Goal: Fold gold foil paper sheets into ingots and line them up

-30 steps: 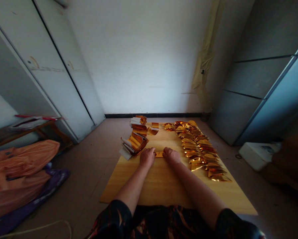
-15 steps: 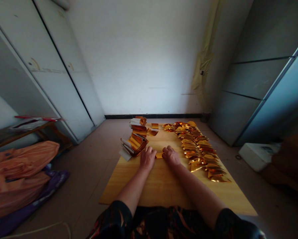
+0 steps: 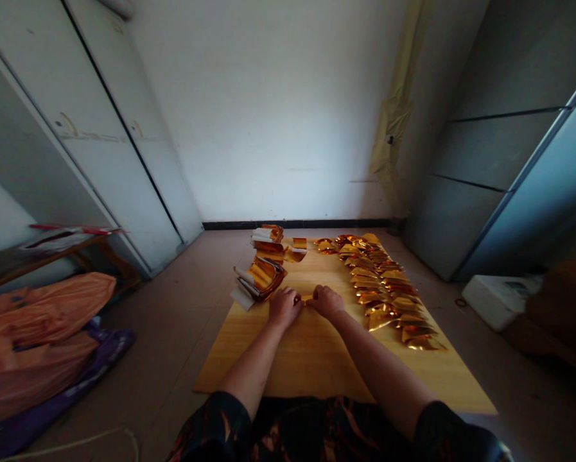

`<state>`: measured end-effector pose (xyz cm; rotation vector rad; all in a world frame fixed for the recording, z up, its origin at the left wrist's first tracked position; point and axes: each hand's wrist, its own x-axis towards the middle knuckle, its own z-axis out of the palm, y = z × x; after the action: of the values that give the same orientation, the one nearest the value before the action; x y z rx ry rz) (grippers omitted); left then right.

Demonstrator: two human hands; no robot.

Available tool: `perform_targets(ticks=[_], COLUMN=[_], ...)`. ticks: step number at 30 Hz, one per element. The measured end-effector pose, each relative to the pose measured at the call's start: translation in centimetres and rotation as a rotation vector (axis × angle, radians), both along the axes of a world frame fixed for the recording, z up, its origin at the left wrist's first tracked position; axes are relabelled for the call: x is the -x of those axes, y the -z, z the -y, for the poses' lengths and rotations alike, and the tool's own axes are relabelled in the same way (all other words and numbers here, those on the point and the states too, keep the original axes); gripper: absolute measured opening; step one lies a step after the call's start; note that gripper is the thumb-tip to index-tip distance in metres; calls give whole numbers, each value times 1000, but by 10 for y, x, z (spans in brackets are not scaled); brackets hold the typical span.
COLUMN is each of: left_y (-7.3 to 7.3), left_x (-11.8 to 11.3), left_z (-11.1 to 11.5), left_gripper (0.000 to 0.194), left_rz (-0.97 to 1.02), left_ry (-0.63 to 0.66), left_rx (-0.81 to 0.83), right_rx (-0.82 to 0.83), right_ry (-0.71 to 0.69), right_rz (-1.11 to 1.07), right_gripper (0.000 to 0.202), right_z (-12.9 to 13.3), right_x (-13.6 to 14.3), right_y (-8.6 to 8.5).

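Observation:
Between my two hands is a small piece of gold foil paper (image 3: 305, 301), low over the wooden board. My left hand (image 3: 284, 307) has its fingers closed on the paper's left end. The fingers of my right hand (image 3: 327, 299) pinch its right end. Most of the paper is hidden by my fingers; only a narrow strip shows. Just left of my left hand lies a stack of gold foil paper sheets (image 3: 263, 276) with pale backs. To the right of my right hand are rows of folded gold foil pieces (image 3: 384, 282), overlapping one another.
The wooden board (image 3: 326, 366) lies in front of me. Another stack of foil sheets (image 3: 268, 239) and loose foil sheets (image 3: 296, 251) are at its far left. Orange cloth (image 3: 42, 327) is on the floor at left, a white box (image 3: 497, 301) at right. Cabinets (image 3: 109, 128) stand left.
The foil paper between my hands was a flat, wider strip on the board and now looks narrower and bunched. My right hand has turned and moved slightly left, its fingers curled more.

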<state>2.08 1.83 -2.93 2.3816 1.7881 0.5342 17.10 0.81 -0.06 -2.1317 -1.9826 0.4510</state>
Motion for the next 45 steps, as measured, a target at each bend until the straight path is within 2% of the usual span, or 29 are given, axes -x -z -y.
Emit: perform_targets(ticks=[8,16,23,29,34,38,45], left_y=[0,4,8,13,13,15,13], left_x=[-1,6,16,16,13,13,15], left_z=[2,-3,-7,-10,-3,1,6], left_gripper=[15,15,31,35,30,34,15], left_rz=[11,67,111,136,166,223,243], left_ry=[-32,24,119,119,80,64,119], left_rx=[23,73,73,75,-6,-100,-161], right_rx=[63,46,-14,-48,-96,-181,-248], right_ry=[59,35,18,-3,5,18,-55], right_rz=[2,-112,-130,-102,-151,-150,-145], right_gripper=[32,21,31,33,26,23,22], right_z=[-1,-16,-20,-20,-16,-11,0], right_x=[5,-14,-25,-27,-29,-28,-28], right_y=[-6,11,18,24,28,29,27])
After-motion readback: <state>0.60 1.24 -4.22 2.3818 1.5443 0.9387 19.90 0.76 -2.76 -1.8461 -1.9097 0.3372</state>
